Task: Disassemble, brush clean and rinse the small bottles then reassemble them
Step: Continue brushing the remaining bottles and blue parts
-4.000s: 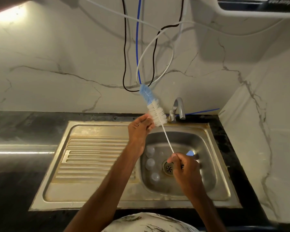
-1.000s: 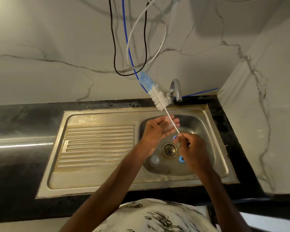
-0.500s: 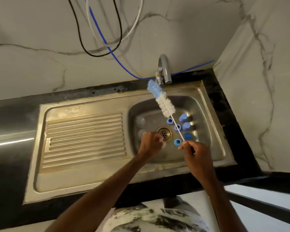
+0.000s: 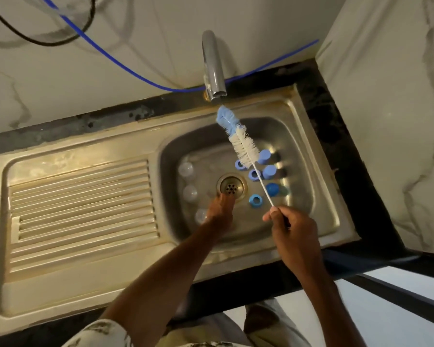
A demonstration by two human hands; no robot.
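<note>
The steel sink [image 4: 80, 151] fills the view, its tap [image 4: 212, 66] dry above the basin. The right hand [image 4: 296, 236] pinches the wire end of the bottle brush [image 4: 244, 152], bristles raised over the basin's right side. The left hand [image 4: 221, 211] reaches down to the basin floor beside the drain [image 4: 230, 187]; blur hides whether its fingers hold anything. 3 clear bottles [image 4: 190, 193] lie left of the drain, uncapped. 6 blue caps and rings [image 4: 269, 171] sit right of it, apart from the bottles. Disassembly looks finished. Which pieces are already brushed cannot be told; rinsing under the tap and refitting every cap seem left to do.
</note>
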